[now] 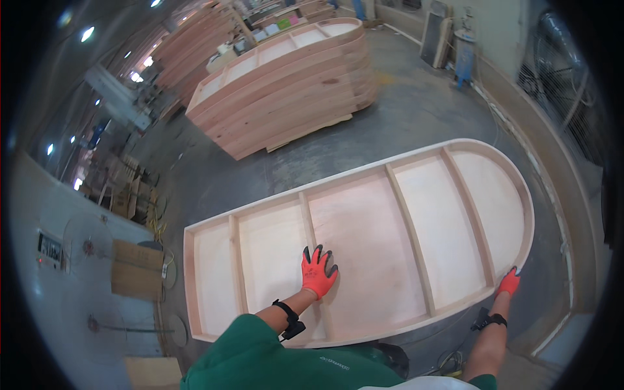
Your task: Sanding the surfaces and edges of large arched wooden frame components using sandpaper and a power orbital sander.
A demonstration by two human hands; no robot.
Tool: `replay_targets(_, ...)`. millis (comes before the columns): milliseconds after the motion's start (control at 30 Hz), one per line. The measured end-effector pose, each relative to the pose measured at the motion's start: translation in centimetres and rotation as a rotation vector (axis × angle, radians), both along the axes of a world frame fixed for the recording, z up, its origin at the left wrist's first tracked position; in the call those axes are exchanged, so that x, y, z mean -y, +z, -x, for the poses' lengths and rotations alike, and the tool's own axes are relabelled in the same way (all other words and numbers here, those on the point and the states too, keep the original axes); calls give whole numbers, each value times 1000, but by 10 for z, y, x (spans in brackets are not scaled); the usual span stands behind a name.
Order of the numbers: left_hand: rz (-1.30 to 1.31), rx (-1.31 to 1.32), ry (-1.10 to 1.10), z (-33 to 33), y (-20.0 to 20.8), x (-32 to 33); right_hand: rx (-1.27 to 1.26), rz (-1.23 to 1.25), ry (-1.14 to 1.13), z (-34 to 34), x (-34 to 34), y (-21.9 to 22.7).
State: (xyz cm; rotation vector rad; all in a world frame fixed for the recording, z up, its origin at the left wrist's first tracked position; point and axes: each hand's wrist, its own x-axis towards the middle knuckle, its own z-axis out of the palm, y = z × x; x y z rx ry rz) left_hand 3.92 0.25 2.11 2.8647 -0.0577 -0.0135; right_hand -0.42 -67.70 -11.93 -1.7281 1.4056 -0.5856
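In front of me lies a long shallow wooden frame (364,247) with a pale panel inside, square at the left and rounded at the right. Several wooden crossbars (407,237) divide it. My left hand (318,273), in a red glove with black fingertips, lies with spread fingers over a crossbar left of the middle. At the near right, where the rim starts to curve, my right hand (508,281) wears a similar glove and is closed on the rim; part of its fingers is hidden.
Behind stands a stack of similar round-ended frames (292,91) on the floor. More stacked wood (195,45) rises farther back. A blue cylinder (464,57) stands near the right wall, with a large caged fan (559,78) nearby. Cardboard (136,270) is at the left; cables (448,363) lie below.
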Motion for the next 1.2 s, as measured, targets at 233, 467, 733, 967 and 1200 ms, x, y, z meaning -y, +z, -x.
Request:
replay_targets(233, 144, 71, -42, 6, -11, -10, 119, -34, -48, 42, -121, -10)
replay_targets(467, 132, 83, -1, 11, -21, -13, -44, -19, -14, 68, -257, 23)
replay_targets(733, 86, 216, -96, -15, -43, -29, 57, -126, -26, 85, -394, 53)
replay_targets(967, 495, -179, -387, -29, -30, -72, -108, -125, -76, 117, -518, 66)
replay_targets(1200, 625, 102, -642, 19, -4, -310, -130, -82, -103, 167, -637, 93)
